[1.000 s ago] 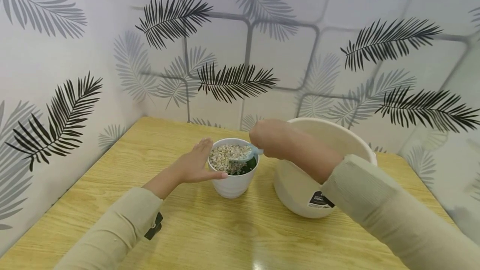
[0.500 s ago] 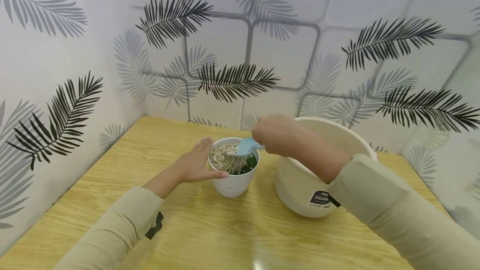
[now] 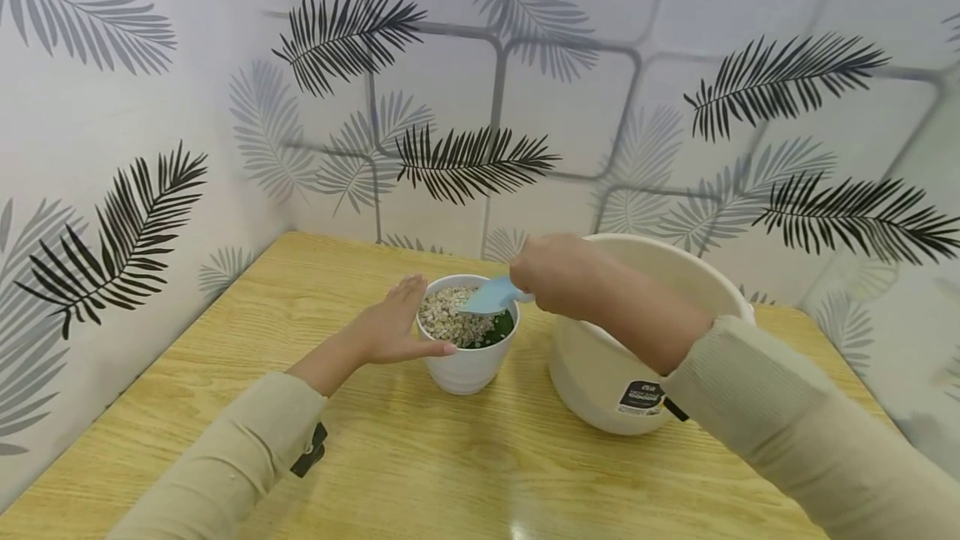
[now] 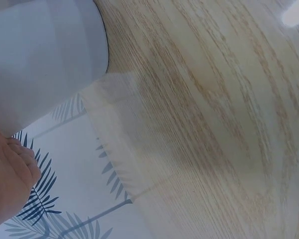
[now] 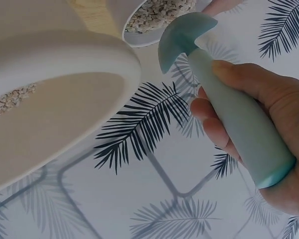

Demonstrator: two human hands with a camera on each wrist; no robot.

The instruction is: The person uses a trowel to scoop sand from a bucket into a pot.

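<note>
A light-blue garden trowel is gripped in my right hand, its blade over the white flowerpot. In the right wrist view, the fingers wrap round the trowel's pale green handle, with the thumb along it near the blade. Pale gravel covers most of the pot's top, and a dark green patch shows at its right. My left hand rests against the pot's left side, fingers and thumb spread straight at the rim. In the left wrist view, that hand touches the pot's wall.
A large cream bucket with a black label stands right of the pot, under my right forearm. Some gravel lies inside it. The wooden table meets a leaf-patterned wall behind and at the left.
The trowel has lifted off the gravel and drawn back slightly right, its blade turning over. The gravel's spread has shifted a little. My left hand and the pot stay nearly still.
</note>
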